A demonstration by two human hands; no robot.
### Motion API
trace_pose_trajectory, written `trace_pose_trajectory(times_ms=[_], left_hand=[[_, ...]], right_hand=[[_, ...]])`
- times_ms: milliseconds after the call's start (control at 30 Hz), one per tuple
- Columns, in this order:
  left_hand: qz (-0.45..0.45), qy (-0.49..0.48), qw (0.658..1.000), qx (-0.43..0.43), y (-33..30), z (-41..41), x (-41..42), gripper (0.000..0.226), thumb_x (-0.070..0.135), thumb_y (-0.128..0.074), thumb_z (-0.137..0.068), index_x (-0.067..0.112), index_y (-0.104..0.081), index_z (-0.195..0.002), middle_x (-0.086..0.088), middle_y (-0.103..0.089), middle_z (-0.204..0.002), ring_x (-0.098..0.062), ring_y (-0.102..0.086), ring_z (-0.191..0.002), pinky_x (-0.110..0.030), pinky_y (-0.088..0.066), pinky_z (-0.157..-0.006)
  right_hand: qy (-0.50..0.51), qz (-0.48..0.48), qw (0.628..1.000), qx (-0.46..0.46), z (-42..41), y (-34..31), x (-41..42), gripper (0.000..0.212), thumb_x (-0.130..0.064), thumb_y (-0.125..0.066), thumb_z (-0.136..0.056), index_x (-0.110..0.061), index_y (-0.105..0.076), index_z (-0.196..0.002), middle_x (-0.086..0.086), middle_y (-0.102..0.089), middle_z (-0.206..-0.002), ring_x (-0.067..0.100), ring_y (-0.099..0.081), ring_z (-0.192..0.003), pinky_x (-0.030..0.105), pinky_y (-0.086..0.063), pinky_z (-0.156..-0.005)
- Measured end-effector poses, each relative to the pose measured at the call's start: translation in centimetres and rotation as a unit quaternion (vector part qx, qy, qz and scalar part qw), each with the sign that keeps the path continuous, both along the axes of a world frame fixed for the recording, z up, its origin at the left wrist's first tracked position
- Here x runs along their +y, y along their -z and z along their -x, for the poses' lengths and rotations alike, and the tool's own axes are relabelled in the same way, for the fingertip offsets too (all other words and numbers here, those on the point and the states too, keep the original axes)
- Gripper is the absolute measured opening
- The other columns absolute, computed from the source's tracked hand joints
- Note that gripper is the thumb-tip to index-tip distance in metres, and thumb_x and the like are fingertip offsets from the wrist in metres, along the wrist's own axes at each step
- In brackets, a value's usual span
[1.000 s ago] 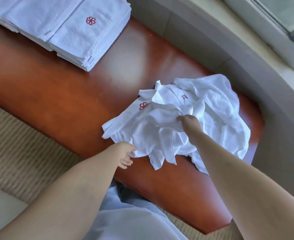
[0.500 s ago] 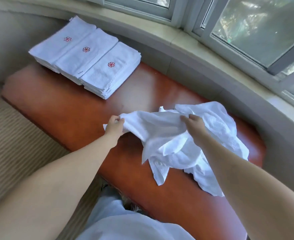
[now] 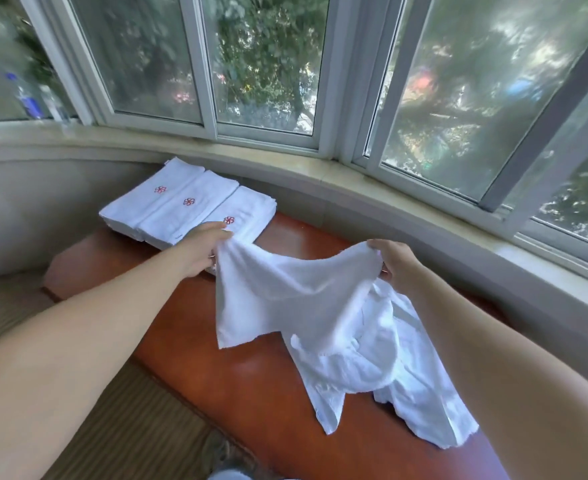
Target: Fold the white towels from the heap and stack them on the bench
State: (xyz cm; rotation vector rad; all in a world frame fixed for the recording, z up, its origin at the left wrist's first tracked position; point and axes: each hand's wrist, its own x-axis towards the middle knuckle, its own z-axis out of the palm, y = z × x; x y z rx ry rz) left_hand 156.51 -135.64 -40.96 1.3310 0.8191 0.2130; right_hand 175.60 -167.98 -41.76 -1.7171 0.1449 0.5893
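The left hand (image 3: 204,249) pinches one top corner of a white towel (image 3: 285,296); the right hand (image 3: 394,263) pinches the other. Held apart, the corners let the cloth hang open, probably to find its edges for folding. Its lower part still trails into the heap (image 3: 382,368) on the bench (image 3: 251,386). Folded stacks (image 3: 185,206) lie at 11 o'clock, below the window (image 3: 261,64).

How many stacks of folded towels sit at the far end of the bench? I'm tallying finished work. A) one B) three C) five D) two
B: three folded stacks lie side by side on the bench, each top towel showing a red flower mark, beyond the towel held up by both hands.
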Motion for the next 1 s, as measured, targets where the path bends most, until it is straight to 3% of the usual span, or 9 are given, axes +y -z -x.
trace_pose_trajectory(times_ms=[100, 333, 433, 500, 567, 700, 800, 867, 1000], left_hand=[[0.031, -0.04, 0.997, -0.064, -1.7, -0.4, 0.6, 0.02, 0.006, -0.063, -0.097, 0.019, -0.061, -0.112, -0.003, -0.061, -0.084, -0.015, -0.057, -0.07, -0.025, -0.045, -0.06], [-0.063, -0.051, 0.995, 0.059, -1.5, -0.7, 1.2, 0.029, 0.006, -0.064, -0.087, 0.021, -0.054, -0.064, 0.0, -0.049, -0.057, -0.017, -0.045, -0.043, -0.02, -0.035, -0.047], [-0.078, -0.04, 0.993, 0.078, -1.2, 0.1, 1.9, 0.006, 0.012, -0.068, -0.089, 0.014, -0.07, -0.093, -0.008, -0.065, -0.08, -0.027, -0.061, -0.067, -0.029, -0.049, -0.062], [-0.079, -0.033, 0.992, 0.09, -1.1, 0.4, 2.2, 0.032, 0.018, -0.071, -0.088, 0.008, -0.071, -0.119, -0.009, -0.068, -0.091, -0.029, -0.064, -0.079, -0.032, -0.052, -0.072], [-0.097, -0.036, 0.989, 0.104, -1.4, 0.6, 2.2, 0.048, 0.02, -0.069, -0.086, 0.001, -0.061, -0.13, -0.004, -0.058, -0.074, -0.025, -0.053, -0.063, -0.025, -0.043, -0.061], [-0.103, -0.038, 0.988, 0.11, -1.5, 0.8, 1.9, 0.048, 0.021, -0.068, -0.084, -0.001, -0.06, -0.126, 0.0, -0.051, -0.064, -0.021, -0.045, -0.054, -0.023, -0.036, -0.054], [-0.059, -0.052, 0.994, 0.081, -1.8, 1.0, 1.8, 0.011, 0.018, -0.067, -0.086, 0.009, -0.065, -0.092, 0.005, -0.049, -0.05, -0.015, -0.044, -0.039, -0.018, -0.034, -0.045], [-0.047, -0.063, 0.995, 0.055, -1.8, 1.0, 1.9, 0.01, 0.015, -0.067, -0.088, 0.018, -0.063, -0.079, 0.003, -0.053, -0.056, -0.012, -0.046, -0.037, -0.017, -0.036, -0.042], [-0.098, -0.084, 0.991, 0.039, -1.7, 1.4, 2.3, 0.027, 0.007, -0.052, -0.094, 0.024, -0.072, -0.088, -0.007, -0.066, -0.101, -0.022, -0.057, -0.071, -0.026, -0.043, -0.059]], right_hand=[[0.024, -0.016, 1.0, -0.011, 0.1, -0.5, -0.8, 0.006, -0.02, -0.073, -0.086, -0.014, -0.072, -0.084, 0.008, -0.064, -0.084, 0.026, -0.06, -0.076, 0.037, -0.049, -0.073], [0.064, 0.009, 0.997, -0.042, 0.3, -1.6, -2.6, 0.006, -0.023, -0.072, -0.086, -0.017, -0.072, -0.084, 0.008, -0.065, -0.086, 0.027, -0.059, -0.075, 0.035, -0.047, -0.073], [0.059, 0.004, 0.997, -0.049, 0.5, -2.0, -3.4, 0.008, -0.026, -0.071, -0.086, -0.018, -0.073, -0.087, 0.007, -0.064, -0.085, 0.025, -0.055, -0.074, 0.035, -0.044, -0.072], [0.073, -0.018, 0.996, -0.053, 0.6, -2.2, -3.7, 0.007, -0.027, -0.072, -0.088, -0.02, -0.074, -0.088, 0.003, -0.067, -0.085, 0.024, -0.059, -0.071, 0.031, -0.048, -0.071], [0.095, -0.032, 0.993, -0.061, 0.6, -2.3, -4.0, 0.006, -0.026, -0.071, -0.089, -0.022, -0.074, -0.086, 0.001, -0.069, -0.084, 0.022, -0.061, -0.069, 0.03, -0.05, -0.069], [0.105, -0.027, 0.992, -0.058, 0.7, -2.3, -4.3, 0.007, -0.021, -0.071, -0.088, -0.021, -0.072, -0.082, 0.002, -0.064, -0.082, 0.023, -0.057, -0.07, 0.034, -0.048, -0.072], [0.101, -0.015, 0.993, -0.052, 0.7, -2.3, -4.7, 0.014, -0.015, -0.071, -0.086, -0.016, -0.068, -0.073, 0.003, -0.059, -0.073, 0.021, -0.054, -0.065, 0.032, -0.05, -0.07], [0.1, -0.01, 0.993, -0.055, 0.7, -2.4, -4.9, 0.015, -0.013, -0.072, -0.085, -0.014, -0.066, -0.071, 0.003, -0.056, -0.069, 0.021, -0.052, -0.062, 0.032, -0.051, -0.069], [0.096, -0.018, 0.992, -0.077, 0.6, -2.6, -5.2, 0.013, -0.006, -0.067, -0.088, -0.015, -0.066, -0.08, 0.005, -0.057, -0.075, 0.02, -0.052, -0.063, 0.03, -0.05, -0.063]])
